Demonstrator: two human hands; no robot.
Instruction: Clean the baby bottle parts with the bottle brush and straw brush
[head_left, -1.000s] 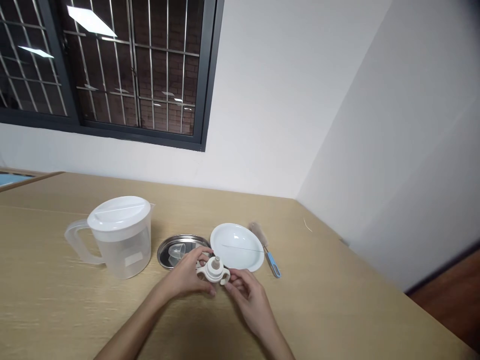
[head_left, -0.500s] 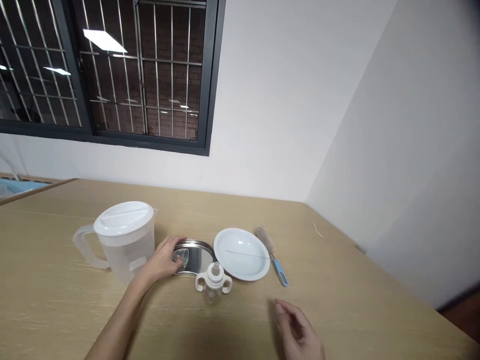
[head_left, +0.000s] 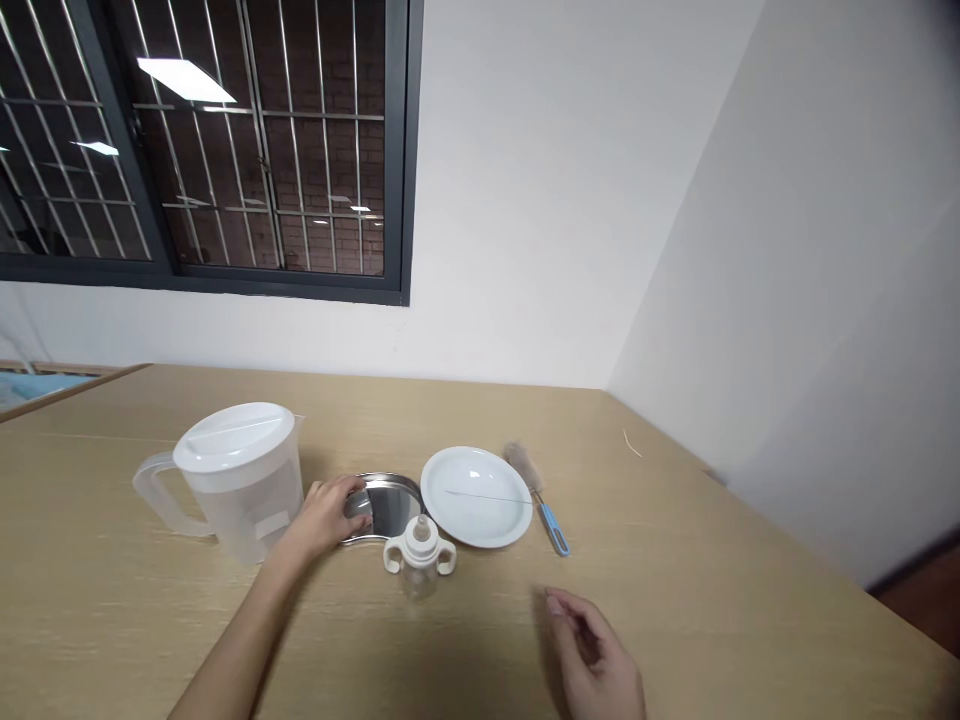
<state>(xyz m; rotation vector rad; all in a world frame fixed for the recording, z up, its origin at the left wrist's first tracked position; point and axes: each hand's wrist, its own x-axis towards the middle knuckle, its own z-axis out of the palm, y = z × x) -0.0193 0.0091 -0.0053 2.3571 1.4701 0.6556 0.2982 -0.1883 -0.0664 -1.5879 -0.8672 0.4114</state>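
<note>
My left hand [head_left: 328,517] reaches over the left part of a shiny curved metal tray [head_left: 397,508]. Its thumb and fingers are closed around a small clear cup-shaped cover [head_left: 361,503], mostly hidden behind them. Just right of that hand stands a baby bottle [head_left: 420,555], upright, with a white collar, two white handles and a clear nipple. At the near right, my right hand [head_left: 598,655] hovers by the tabletop, fingers curled and thumb tip against the index finger, with nothing visible in it.
A lidded translucent pitcher [head_left: 244,480] stands left of my left hand. Right of the tray lies a white plate [head_left: 478,520], a thin rod across it. Beside the plate is a bottle brush [head_left: 553,530] with a blue handle. A thin pale strip [head_left: 631,443] lies near the right wall.
The view has shifted slightly, moving everything a little left in the picture. My left hand covers more of the clear cover than before. My right hand keeps nearly the same pose.
</note>
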